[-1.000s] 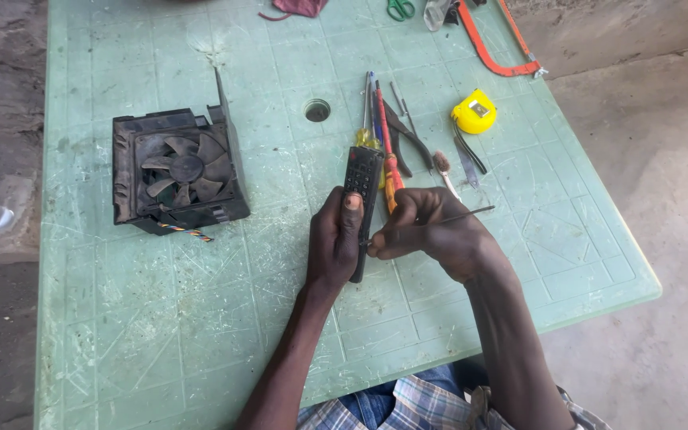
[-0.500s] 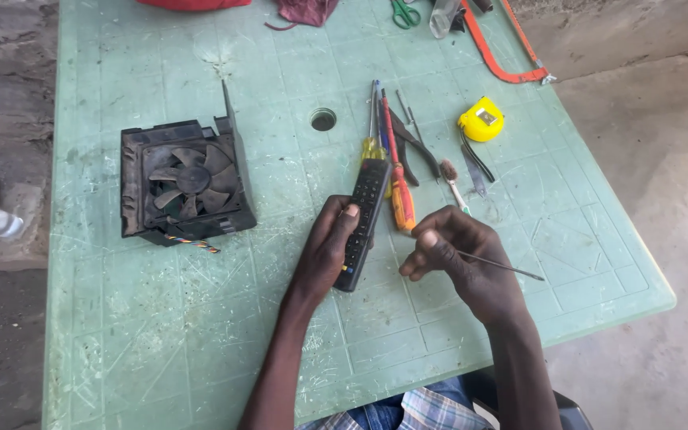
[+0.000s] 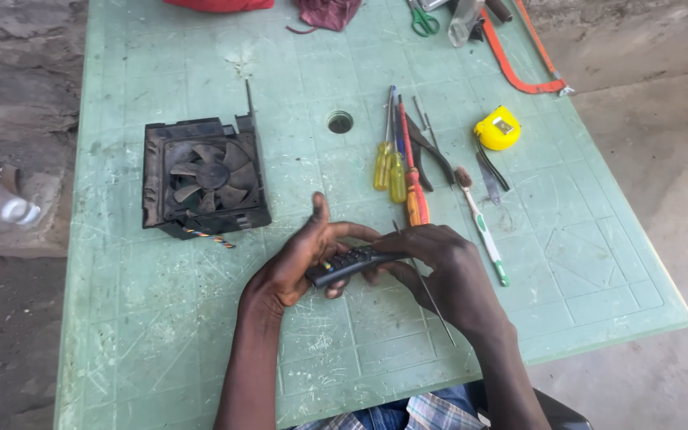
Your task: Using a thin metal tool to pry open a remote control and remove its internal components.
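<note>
Seen from above: a pale green plastic table [image 3: 201,334], scratched and dusty, with a small round hole [image 3: 340,122] near its middle.

Held just above the near part of the table, between both hands: a black remote control [image 3: 349,263], slim and oblong, lying roughly crosswise, tilted, with a tiny green and red button showing near its left end. Left hand [image 3: 300,263] cupped under and around the left end, fingers curled on it, thumb sticking straight up. Right hand [image 3: 443,271] closed over the right end, fingers folded around it, also pinching a thin metal rod [image 3: 431,299] that slants down toward the near edge.

No open containers in clear view; at far left, off the table on the ground, a clear plastic cup [image 3: 9,209] on its side, contents impossible to tell.

Left of the hands, well apart: a black fan housing [image 3: 203,177] with a round fan inside and twisted wires trailing from its lower edge.

Beyond the hands, in a row: yellow-handled screwdrivers [image 3: 388,163], an orange-handled screwdriver [image 3: 416,187], dark pliers [image 3: 431,151], a white and green toothbrush [image 3: 483,227]. Farther right, a yellow tape measure [image 3: 497,127]. At the far edge: green-handled scissors [image 3: 422,20], an orange hacksaw [image 3: 515,56], a dark red cloth [image 3: 326,12].
</note>
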